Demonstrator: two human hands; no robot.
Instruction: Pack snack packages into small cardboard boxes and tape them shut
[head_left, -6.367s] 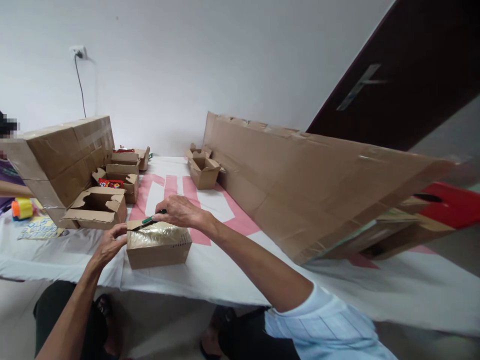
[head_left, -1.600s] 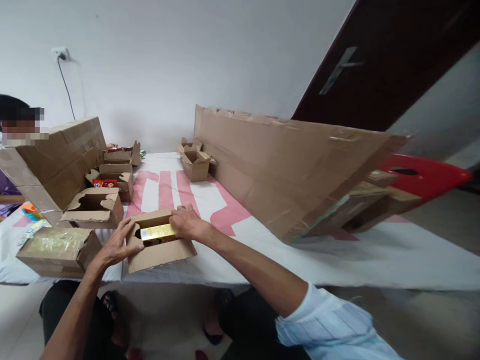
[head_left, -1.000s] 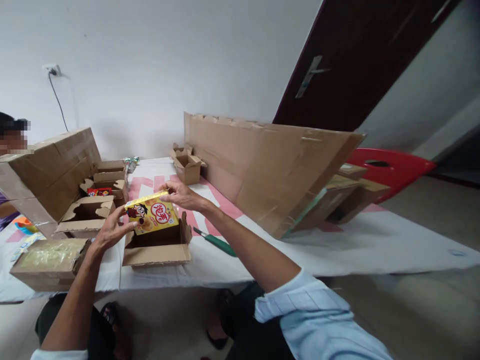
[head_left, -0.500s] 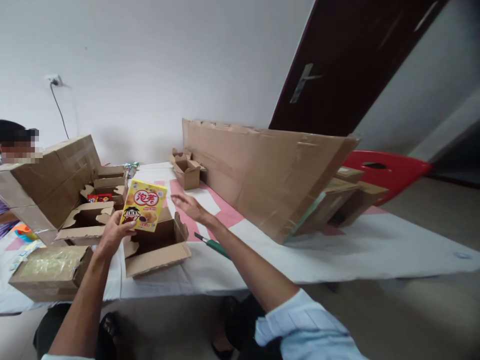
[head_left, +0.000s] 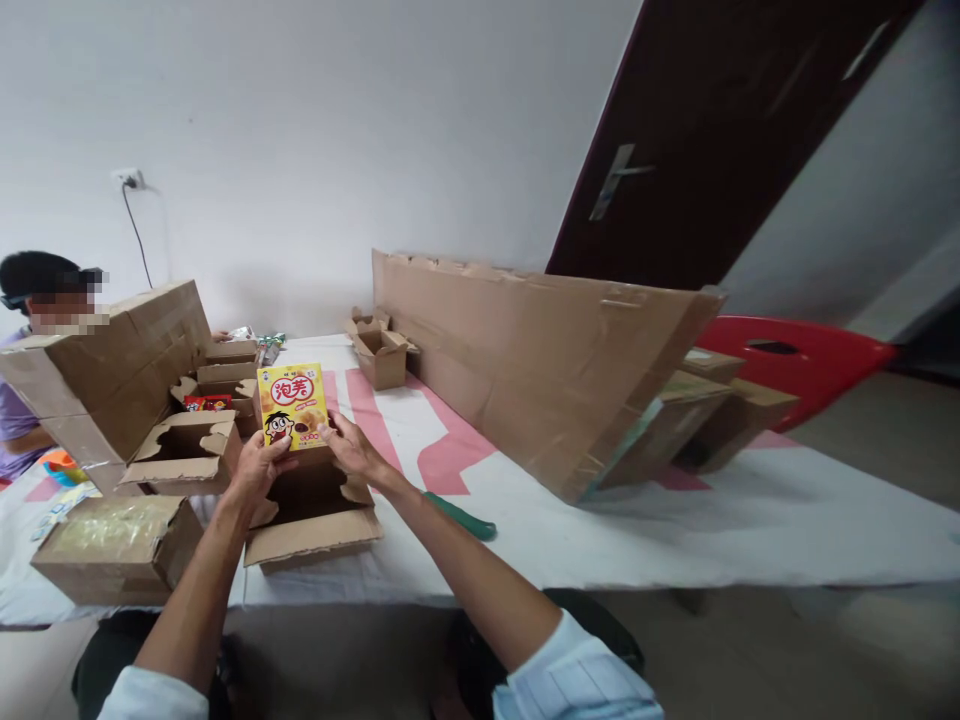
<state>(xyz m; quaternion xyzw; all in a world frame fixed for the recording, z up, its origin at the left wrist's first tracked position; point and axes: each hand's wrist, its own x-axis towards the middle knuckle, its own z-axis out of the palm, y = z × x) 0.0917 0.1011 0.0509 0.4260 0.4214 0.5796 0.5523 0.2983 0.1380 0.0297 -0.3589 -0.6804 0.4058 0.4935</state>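
A yellow snack box [head_left: 292,404] with red characters and a cartoon face stands upright above an opened brown carton [head_left: 310,517]. My left hand [head_left: 256,469] grips its lower left corner. My right hand [head_left: 349,452] holds its lower right edge with fingers pressed to it. The carton lies at the near edge of the white and pink table cover [head_left: 525,520] with its flaps spread. A green-handled cutter [head_left: 463,517] rests on the cover just right of my right forearm.
A taped carton [head_left: 116,545] sits at the near left. Several opened small cartons [head_left: 187,450] line up behind it beside a large box [head_left: 112,365]. A long cardboard sheet [head_left: 540,360] leans on the right. Another person [head_left: 30,350] sits at far left. A red stool [head_left: 795,365] lies behind.
The taped carton was cut open and the yellow snack box lifted out. My right hand, which had reached away half a second ago, is back on the snack box.
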